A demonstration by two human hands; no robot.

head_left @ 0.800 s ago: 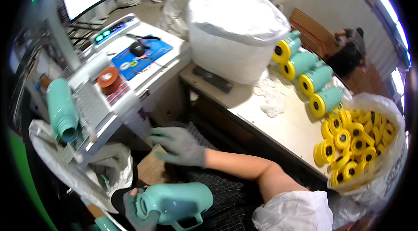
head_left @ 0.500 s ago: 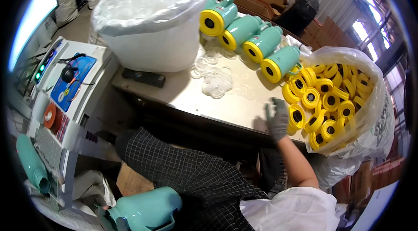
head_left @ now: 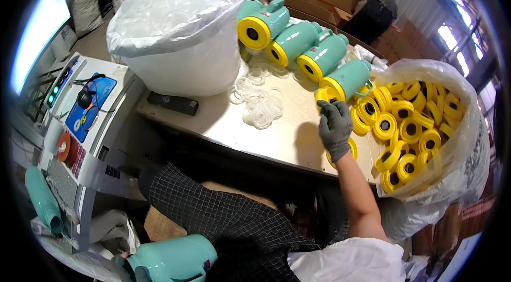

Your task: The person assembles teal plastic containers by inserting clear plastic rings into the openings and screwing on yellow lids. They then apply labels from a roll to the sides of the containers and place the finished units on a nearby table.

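At seven o'clock, a green jug (head_left: pixel 173 256) lies tilted beside the checked cloth (head_left: pixel 229 213) of the lap, its neck held on the left by the gloved left hand (head_left: pixel 124 267). At three o'clock, the gloved right hand (head_left: pixel 336 126) is stretched over the white table (head_left: pixel 290 135), fingers curled and narrow; a yellow cap (head_left: pixel 321 95) is seen at the fingertips, but whether it is gripped cannot be told. The neck is best held firmly, and a cap pinched by its rim, clear of the lying jugs (head_left: pixel 329 52) at one o'clock.
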